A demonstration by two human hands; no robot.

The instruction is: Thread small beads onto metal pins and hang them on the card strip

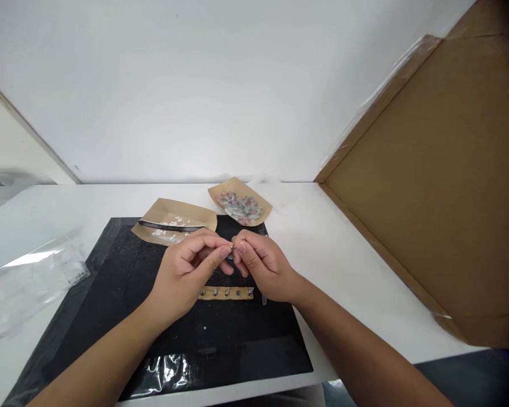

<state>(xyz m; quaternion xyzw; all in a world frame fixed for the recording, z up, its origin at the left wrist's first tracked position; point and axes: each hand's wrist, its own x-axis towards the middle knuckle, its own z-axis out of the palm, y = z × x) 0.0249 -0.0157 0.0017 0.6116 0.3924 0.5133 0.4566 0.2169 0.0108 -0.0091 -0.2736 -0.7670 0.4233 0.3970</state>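
My left hand [195, 268] and my right hand [263, 263] meet over the black mat [220, 345], thumbs and forefingers pinched together. Between the fingertips is a tiny shiny metallic piece [232, 247], mostly covered and too small to name. Both hands appear to grip it. Just below them on the mat lies a tan strip [220, 293] with several small metal pieces set along it in a row. Its left end is partly behind my left hand. A thin clear piece [264, 299] pokes out beneath my right hand.
Behind my hands, one cardboard tray [165, 206] holds white bits, with black tweezers-like tool [169, 227] across it. Another tray [220, 189] holds small wrapped packets [241, 207]. Clear plastic bags [34, 282] lie left. A large cardboard panel [432, 186] stands right, a white wall behind.
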